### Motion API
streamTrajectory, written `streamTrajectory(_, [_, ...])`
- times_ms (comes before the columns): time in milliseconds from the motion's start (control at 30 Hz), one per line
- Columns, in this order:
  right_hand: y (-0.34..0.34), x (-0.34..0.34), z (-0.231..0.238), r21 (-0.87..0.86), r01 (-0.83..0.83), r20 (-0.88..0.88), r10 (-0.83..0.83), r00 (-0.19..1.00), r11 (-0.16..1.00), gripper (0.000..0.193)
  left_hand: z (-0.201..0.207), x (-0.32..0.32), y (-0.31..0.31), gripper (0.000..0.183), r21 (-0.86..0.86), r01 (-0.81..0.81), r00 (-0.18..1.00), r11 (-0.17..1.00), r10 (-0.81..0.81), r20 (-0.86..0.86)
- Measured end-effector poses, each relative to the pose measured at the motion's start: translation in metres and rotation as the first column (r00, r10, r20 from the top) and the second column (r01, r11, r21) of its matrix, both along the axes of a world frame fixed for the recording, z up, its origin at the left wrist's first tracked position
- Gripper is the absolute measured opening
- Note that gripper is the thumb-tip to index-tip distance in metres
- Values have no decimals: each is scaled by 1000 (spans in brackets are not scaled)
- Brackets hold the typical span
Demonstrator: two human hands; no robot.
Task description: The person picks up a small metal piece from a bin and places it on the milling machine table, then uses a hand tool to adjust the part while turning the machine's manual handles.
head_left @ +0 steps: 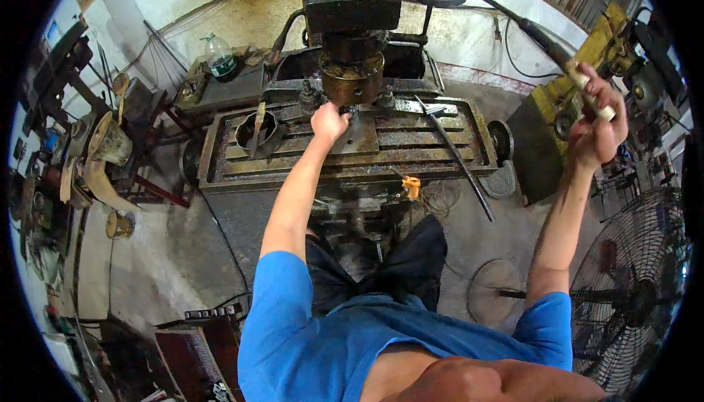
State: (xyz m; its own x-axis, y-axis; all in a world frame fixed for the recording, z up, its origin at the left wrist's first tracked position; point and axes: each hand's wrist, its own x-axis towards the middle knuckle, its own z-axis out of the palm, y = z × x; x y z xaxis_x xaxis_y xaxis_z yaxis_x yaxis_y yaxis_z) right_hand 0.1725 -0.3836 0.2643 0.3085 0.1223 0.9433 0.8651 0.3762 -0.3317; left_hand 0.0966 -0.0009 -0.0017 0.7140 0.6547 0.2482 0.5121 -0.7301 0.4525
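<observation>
My left hand (329, 123) is closed just below the dark, greasy spindle head (353, 79) of a milling or drilling machine. Its fingers press at a small dark piece (347, 111) that I cannot make out, above the slotted metal worktable (282, 165). Raised at the far right, my right hand (600, 125) wraps round the pale end grip of a long dark lever (529, 29). This lever slopes down from the upper part of the machine.
On the worktable, a cut-open container (256, 132) with a brush stands left; a long metal bar (458, 158) overhangs the front edge at right. A yellow-orange object (411, 187) is at the front edge. A large fan (638, 292) stands at right, a plastic bottle (218, 57) at back left.
</observation>
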Motion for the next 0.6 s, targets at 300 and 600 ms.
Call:
streamTrajectory(300, [1, -11, 16, -38, 172, 45, -170, 984, 984, 23, -3, 7, -7, 30, 19, 26, 995, 999, -28, 99])
streamTrajectory(600, [7, -20, 16, -25, 202, -58, -203, 977, 979, 21, -5, 4, -5, 29, 29, 13, 999, 1000, -14, 38])
